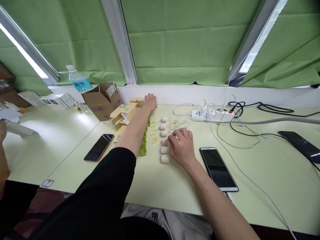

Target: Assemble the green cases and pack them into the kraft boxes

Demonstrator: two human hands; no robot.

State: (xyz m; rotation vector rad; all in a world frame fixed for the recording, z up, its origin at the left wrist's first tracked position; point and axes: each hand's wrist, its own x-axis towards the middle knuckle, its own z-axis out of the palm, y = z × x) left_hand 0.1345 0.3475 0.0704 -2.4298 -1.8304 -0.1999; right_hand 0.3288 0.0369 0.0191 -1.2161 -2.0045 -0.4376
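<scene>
My left hand point(149, 102) reaches to the back of the table. Its fingers lie slightly apart over a row of small kraft-coloured boxes point(137, 101) by the wall, and no grip shows. Nearer me, my right hand point(182, 145) is curled palm down, its fingertips beside a pale cylinder point(164, 142) in a column of several; whatever they pinch is hidden. Clear plastic pieces point(174, 122) with yellow bits lie just beyond that hand. Between the hands are small yellow loops point(153, 135) and a column of green trays point(142, 151), partly covered by my left forearm.
Opened cartons point(128, 111) and a brown cardboard box point(102, 101) stand left, near a bottle point(79, 80). Phones lie at left point(98, 147) and right point(218, 169). A power strip point(212, 115) with trailing cables sits back right. Another person's hand point(3, 131) shows far left.
</scene>
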